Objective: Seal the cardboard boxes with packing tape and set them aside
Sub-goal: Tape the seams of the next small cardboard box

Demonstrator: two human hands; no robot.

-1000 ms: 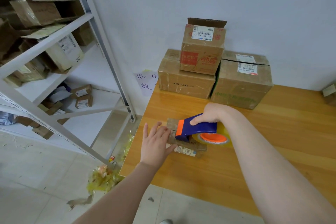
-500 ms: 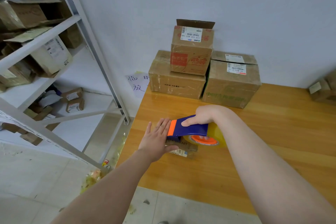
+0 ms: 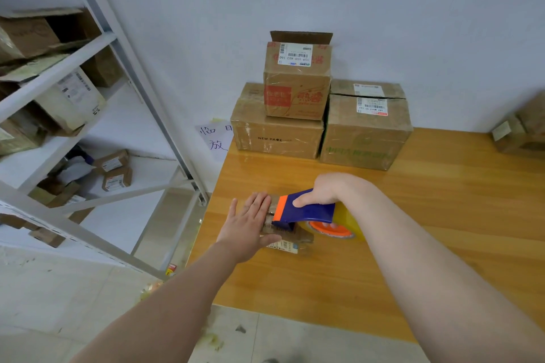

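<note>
Left hand (image 3: 247, 227) has slid further onto the small box (image 3: 298, 237) — flat, fingers straight, pinning it near the table (image 3: 442, 215) edge. Right hand (image 3: 323, 190) grips the tape dispenser (image 3: 306, 211), nose on the box top. Risk: light box skids w/ the pull, tape wrinkles — blade's v. close to fingertips.

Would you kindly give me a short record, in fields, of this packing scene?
Left hand: flat on the small box
Right hand: grips the tape dispenser
Dispenser position: on top of the small box
Surface: wooden table
Behind: three boxes at the table's far edge, top one's flap up
Left side: metal shelf holding more boxes
</note>
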